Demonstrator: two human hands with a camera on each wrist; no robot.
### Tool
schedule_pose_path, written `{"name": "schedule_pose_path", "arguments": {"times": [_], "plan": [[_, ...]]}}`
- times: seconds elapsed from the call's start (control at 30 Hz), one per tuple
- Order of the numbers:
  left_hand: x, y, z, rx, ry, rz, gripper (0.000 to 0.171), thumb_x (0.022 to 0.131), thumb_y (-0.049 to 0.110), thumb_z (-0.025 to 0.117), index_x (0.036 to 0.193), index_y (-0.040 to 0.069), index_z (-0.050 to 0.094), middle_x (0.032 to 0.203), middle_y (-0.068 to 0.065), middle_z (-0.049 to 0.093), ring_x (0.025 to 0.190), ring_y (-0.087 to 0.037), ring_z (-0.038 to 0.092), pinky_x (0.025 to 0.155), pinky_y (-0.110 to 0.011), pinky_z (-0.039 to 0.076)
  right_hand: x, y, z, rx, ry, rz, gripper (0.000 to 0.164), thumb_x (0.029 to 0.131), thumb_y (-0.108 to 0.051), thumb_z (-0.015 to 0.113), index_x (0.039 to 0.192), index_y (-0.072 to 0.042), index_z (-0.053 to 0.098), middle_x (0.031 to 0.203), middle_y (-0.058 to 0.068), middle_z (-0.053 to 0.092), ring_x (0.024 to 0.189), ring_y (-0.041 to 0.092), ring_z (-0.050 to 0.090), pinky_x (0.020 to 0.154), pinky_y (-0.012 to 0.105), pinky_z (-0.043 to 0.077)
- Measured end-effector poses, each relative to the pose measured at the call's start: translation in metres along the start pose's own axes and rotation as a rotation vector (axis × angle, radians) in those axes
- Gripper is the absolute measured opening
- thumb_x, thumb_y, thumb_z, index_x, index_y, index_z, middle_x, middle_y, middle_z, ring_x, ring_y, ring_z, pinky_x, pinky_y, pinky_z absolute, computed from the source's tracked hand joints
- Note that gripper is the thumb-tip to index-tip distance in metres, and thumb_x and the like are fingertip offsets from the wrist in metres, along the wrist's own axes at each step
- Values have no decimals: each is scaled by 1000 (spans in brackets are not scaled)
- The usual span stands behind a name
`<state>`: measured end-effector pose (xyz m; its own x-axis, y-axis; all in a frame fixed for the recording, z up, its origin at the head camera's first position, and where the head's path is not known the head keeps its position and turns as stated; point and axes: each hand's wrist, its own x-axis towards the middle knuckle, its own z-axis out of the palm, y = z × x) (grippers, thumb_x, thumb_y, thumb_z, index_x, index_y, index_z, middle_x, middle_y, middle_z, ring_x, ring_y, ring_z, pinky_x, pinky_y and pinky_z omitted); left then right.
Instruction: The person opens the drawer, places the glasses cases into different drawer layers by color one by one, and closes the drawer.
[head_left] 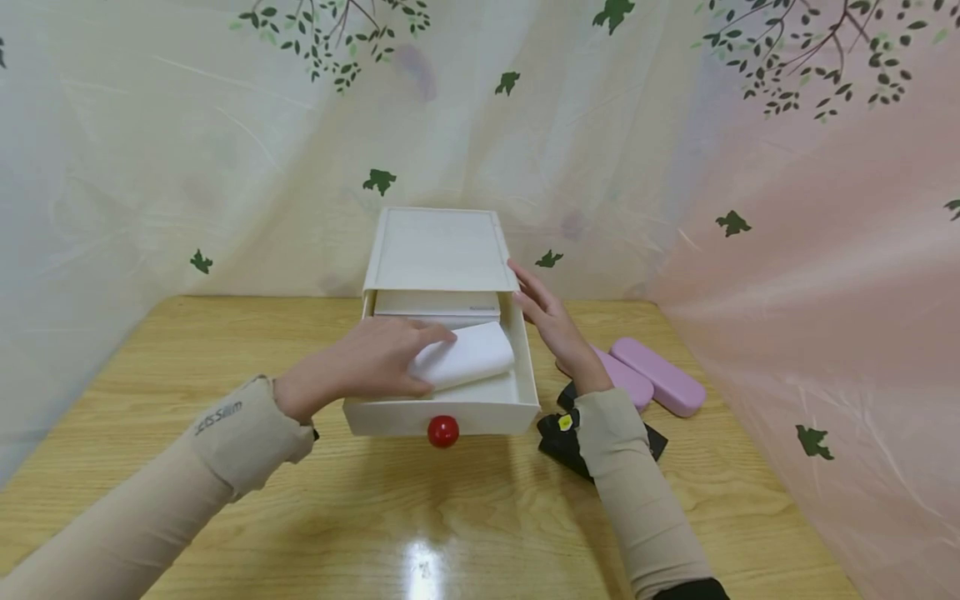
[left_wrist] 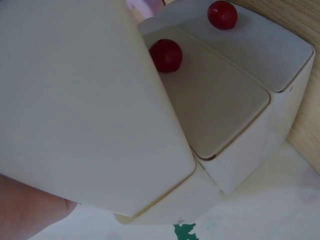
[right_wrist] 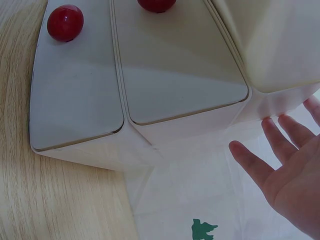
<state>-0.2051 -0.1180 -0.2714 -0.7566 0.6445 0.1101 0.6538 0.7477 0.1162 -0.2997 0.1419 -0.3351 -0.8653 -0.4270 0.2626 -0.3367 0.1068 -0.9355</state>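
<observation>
A white drawer unit with its top drawer pulled out stands in the middle of the table; the drawer has a round red knob. Inside lies a smooth white case with rounded edges, slightly tilted. My left hand reaches over the drawer's left wall and grips the left end of this case, thumb across its top. Behind it, a flat white box sits deeper in the drawer. My right hand is at the unit's right side, fingers extended, fingertips right at its wall.
Two pink cases lie on the table to the right, beside black pouches partly hidden by my right forearm. Two lower drawers with red knobs are closed. A leaf-patterned curtain hangs behind the table.
</observation>
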Motion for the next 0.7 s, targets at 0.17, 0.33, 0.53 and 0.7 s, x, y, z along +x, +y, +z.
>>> {"name": "schedule_pose_path", "arguments": {"times": [0.17, 0.33, 0.53, 0.7], "plan": [[0, 0, 1, 5, 1, -3, 53, 78, 28, 76, 127, 14, 61, 115, -5, 70, 85, -19, 64, 66, -35, 53, 1, 1, 0, -4, 3, -2, 51, 105, -25, 40, 154, -27, 26, 161, -1, 26, 146, 23, 29, 119, 53, 28], [1, -1, 2, 10, -7, -11, 56, 78, 30, 79, 128, 15, 61, 121, -5, 69, 92, -22, 66, 70, -37, 54, 1, 1, 0, -3, 2, -5, 51, 105, -25, 39, 154, -27, 26, 161, -1, 26, 146, 23, 29, 118, 53, 29], [1, 0, 2, 9, -16, -26, 59, 77, 33, 80, 130, 16, 60, 124, -5, 67, 97, -24, 66, 72, -40, 55, 2, 2, -1, -4, 0, -6, 51, 105, -25, 40, 154, -27, 26, 161, -1, 26, 146, 23, 29, 118, 53, 29], [0, -1, 1, 6, -10, -28, 58, 78, 34, 80, 129, 16, 61, 127, -7, 66, 104, -26, 66, 80, -44, 57, 2, 2, 0, 0, 0, -5, 51, 105, -25, 40, 154, -27, 26, 161, -1, 26, 146, 23, 30, 118, 53, 29]]}}
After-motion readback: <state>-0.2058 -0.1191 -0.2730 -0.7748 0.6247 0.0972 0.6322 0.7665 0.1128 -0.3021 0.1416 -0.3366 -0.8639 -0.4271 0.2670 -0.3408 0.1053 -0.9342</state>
